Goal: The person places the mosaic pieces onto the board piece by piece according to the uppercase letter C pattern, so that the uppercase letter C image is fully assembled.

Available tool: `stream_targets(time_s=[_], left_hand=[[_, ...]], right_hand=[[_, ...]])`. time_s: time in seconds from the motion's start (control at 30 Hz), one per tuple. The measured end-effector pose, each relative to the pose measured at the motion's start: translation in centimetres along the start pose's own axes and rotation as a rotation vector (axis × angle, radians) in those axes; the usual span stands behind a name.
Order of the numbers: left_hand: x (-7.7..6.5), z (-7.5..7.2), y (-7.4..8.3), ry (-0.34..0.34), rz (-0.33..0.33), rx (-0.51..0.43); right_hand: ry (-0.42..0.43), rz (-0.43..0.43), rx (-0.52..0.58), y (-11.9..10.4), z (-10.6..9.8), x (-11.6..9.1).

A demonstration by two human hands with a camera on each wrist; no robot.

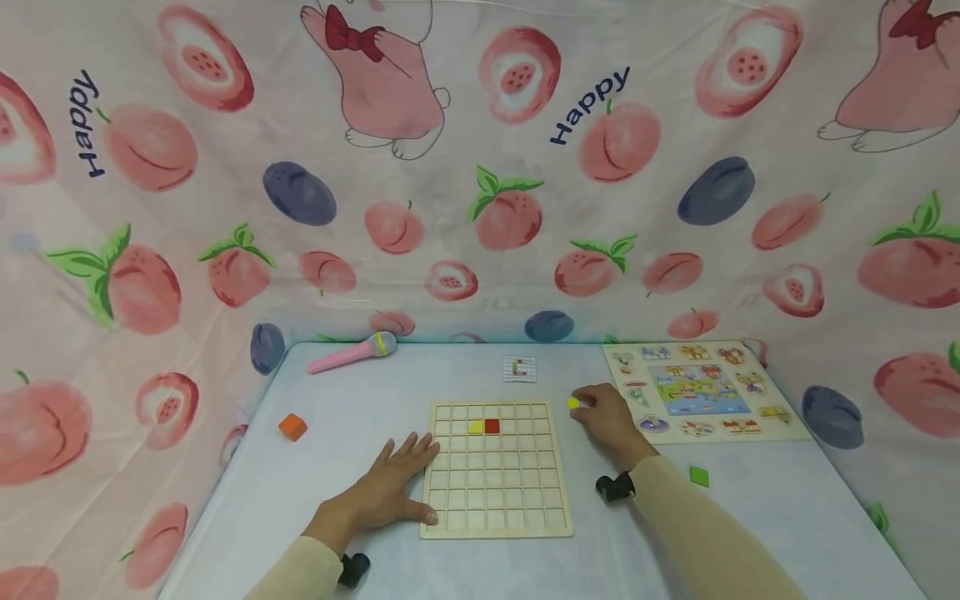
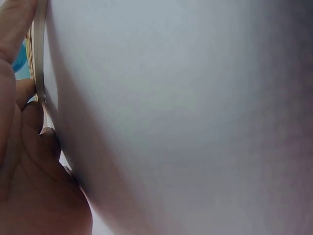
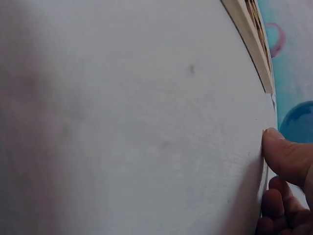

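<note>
In the head view a wooden grid board [image 1: 495, 479] lies mid-table, with a yellow tile [image 1: 476, 427] and a red tile [image 1: 492, 426] side by side in its second row. My left hand [image 1: 386, 485] rests on the board's left edge, fingers spread. Right of the board, my right hand [image 1: 606, 419] pinches another yellow tile [image 1: 573, 402] between thumb and fingertips, low over the table. In the right wrist view the thumb [image 3: 288, 155] shows, but the tile is barely visible. Behind the board lies a small card [image 1: 519, 369] printed with a grid and coloured squares.
An orange block [image 1: 292, 427] sits at the left, and a pink toy microphone [image 1: 352, 353] lies at the back left. A picture puzzle board [image 1: 622, 417] occupies the back right. One green tile [image 1: 699, 476] lies near my right forearm. A fruit-patterned cloth [image 1: 465, 325] hangs behind the table.
</note>
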State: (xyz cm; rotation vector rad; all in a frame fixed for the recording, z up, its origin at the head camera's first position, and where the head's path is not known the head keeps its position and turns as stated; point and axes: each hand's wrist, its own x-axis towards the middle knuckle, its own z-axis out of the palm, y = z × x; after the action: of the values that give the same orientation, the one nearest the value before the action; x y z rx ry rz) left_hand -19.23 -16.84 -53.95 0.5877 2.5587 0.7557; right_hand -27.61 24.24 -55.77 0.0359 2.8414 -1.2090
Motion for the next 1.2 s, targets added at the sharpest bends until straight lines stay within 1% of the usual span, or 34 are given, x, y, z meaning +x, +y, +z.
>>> stream_targets(time_s=[0.17,0.23,0.4,0.53,0.63,0.97,1.1,1.2], left_hand=[[0.1,-0.2,0.0,0.001,-0.001,0.006],[0.1,-0.3,0.1,0.003,0.001,0.008],[0.0,-0.4,0.3,0.000,0.004,0.006],[0.1,-0.4,0.2,0.001,0.001,0.008],[0.1,-0.3,0.1,0.002,-0.002,0.009],[0.0,-0.3,0.1,0.000,-0.006,0.006],[0.0,-0.2,0.1,-0.004,-0.008,-0.001],[0.0,-0.1,0.1,-0.005,-0.009,-0.004]], right_hand=[[-0.059,-0.056,-0.001,-0.2,-0.5,-0.2],[-0.069,-0.052,0.000,-0.2,-0.6,-0.2],[-0.033,-0.004,-0.009,0.0,-0.3,-0.2],[-0.003,0.022,0.003,-0.3,0.0,-0.4],[0.013,0.017,0.009,-0.4,0.1,-0.6],[0.027,-0.061,-0.066,-0.4,0.6,-0.6],[0.040,-0.048,-0.058,-0.5,0.7,-0.7],[0.032,-0.026,-0.016,-0.7,0.6,-0.9]])
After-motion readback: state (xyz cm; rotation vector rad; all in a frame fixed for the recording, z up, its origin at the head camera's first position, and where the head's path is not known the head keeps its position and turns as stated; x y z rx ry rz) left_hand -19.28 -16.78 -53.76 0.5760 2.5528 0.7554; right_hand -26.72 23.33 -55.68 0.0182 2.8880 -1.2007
